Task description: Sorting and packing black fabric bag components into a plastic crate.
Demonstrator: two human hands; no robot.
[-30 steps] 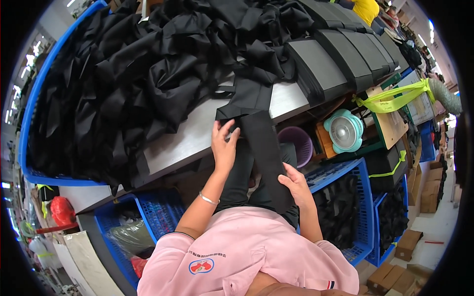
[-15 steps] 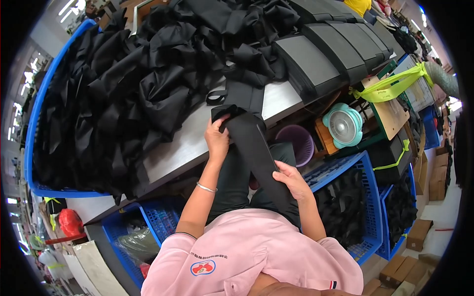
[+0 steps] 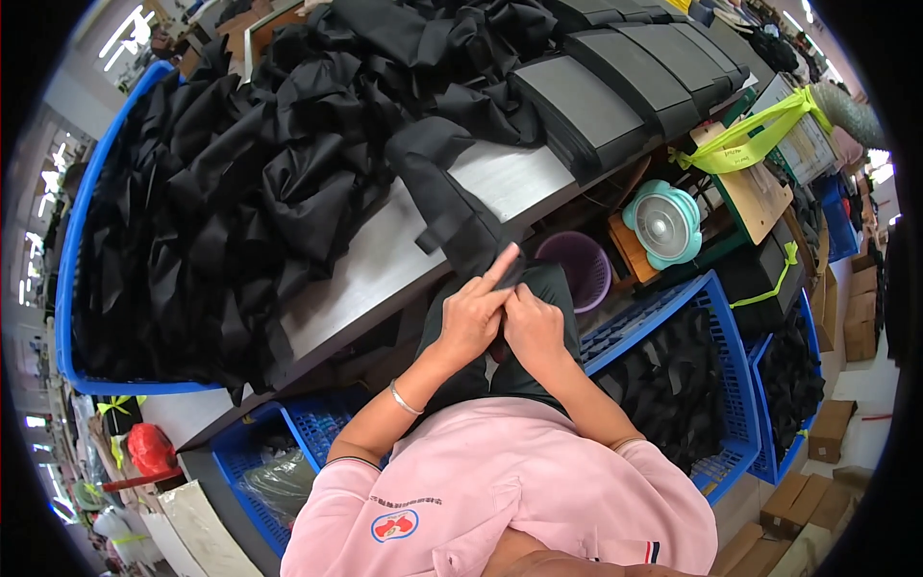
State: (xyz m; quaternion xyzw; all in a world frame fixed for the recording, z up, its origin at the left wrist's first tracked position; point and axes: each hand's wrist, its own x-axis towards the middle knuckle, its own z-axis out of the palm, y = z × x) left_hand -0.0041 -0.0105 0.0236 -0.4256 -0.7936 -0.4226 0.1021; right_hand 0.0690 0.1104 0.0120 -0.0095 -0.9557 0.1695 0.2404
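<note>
Hands meet at the near edge of the bench point(image 3: 385, 260), both closed on one black strip point(image 3: 452, 216) of fabric. The left hand point(image 3: 471, 317) pinches it with the forefinger stretched out along the cloth; the right hand point(image 3: 534, 332) is curled beside it, touching the left, fingers folded over the same end. The strip runs from the heap point(image 3: 240, 183) down across the grey benchtop and over the edge into the person's lap.

By the look of it the step in hand is folding or smoothing the strip's end — a fine, two-handed job done right at the fingertips. A next move would call for a firm pinch on the fold and enough slack drawn off the heap that the cloth does not drag back.

The fabric is matt black, limp and thin, lying in crumpled folds in the heap, which fills the bench's far left side. Along the far right edge sit flat stacks point(image 3: 615, 87) — dark, square-cornered, neatly lapped. Beyond the bench's right end are a round purple tub point(image 3: 575, 269), a small teal fan point(image 3: 663, 223) and a blue lattice crate point(image 3: 711, 356) of more black cloth.
</note>
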